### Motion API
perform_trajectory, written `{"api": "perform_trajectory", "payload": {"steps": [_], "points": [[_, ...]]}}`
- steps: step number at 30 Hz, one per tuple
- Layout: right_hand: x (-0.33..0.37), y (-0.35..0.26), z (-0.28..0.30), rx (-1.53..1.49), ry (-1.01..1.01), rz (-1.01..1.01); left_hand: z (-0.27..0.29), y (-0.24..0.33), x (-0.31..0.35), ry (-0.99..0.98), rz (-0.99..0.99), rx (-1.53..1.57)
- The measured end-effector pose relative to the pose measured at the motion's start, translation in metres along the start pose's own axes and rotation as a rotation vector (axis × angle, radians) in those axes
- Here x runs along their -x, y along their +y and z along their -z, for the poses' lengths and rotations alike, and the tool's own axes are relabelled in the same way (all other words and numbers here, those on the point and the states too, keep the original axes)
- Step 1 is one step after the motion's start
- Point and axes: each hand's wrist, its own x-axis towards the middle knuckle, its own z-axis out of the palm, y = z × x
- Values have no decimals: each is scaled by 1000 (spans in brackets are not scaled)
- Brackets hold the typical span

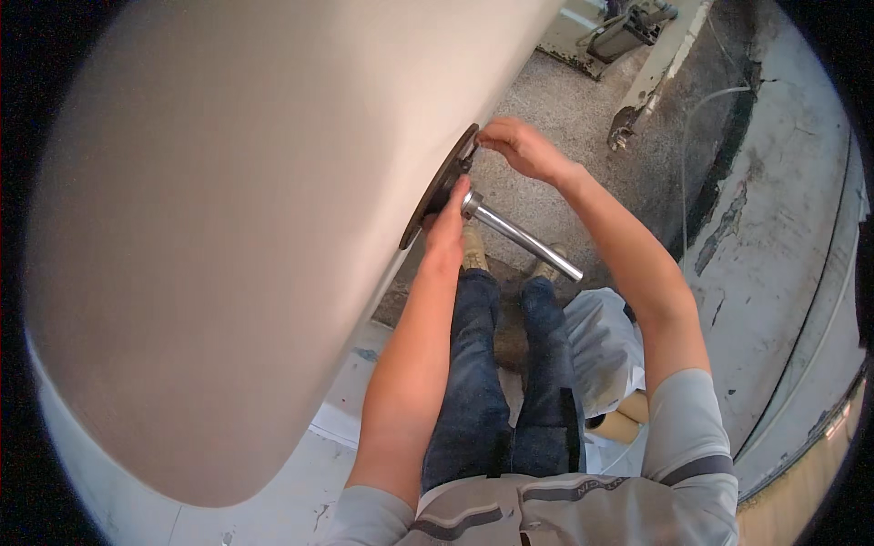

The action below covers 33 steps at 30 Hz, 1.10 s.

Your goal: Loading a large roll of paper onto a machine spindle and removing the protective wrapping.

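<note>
A dark round disc (443, 182) stands at the end of a large beige roll (228, 227). From its hub a shiny metal shaft (528, 240) sticks out toward the lower right, with a collar (471, 204) at its base. My left hand (445, 231) grips the disc at its hub, beside the collar; some of its fingers are hidden. At the disc's upper edge, my right hand (519, 146) is closed in a pinch with bent fingers. What lies between those fingertips, next to small dark hardware on the disc, is too small to make out.
Below the shaft are my legs and shoes (473, 250). Beside them sit a whitish plastic bag (601, 346) and brown cardboard tubes (619, 423). A machine part (628, 35) and a chipped beam (651, 86) stand at the top right. A worn pale surface (783, 182) runs along the right.
</note>
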Motion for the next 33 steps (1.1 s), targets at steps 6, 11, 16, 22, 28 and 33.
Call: {"api": "perform_trajectory", "payload": {"steps": [6, 11, 16, 22, 28, 33], "points": [[4, 0, 1, 79, -61, 42, 4, -5, -8, 9, -8, -29], [-10, -8, 17, 355, -149, 316, 3, -6, -10, 17, -13, -67], [-19, -7, 22, 398, -324, 330, 6, -12, -16, 5, -21, -76], [-13, -13, 14, 78, -272, -70, 2, -4, -7, -19, 10, -77], [-17, -26, -21, -144, -90, -641, 9, -11, -18, -6, -38, -64], [-13, -20, -17, -546, -70, -939, -5, 0, 4, -24, -18, -32]]}}
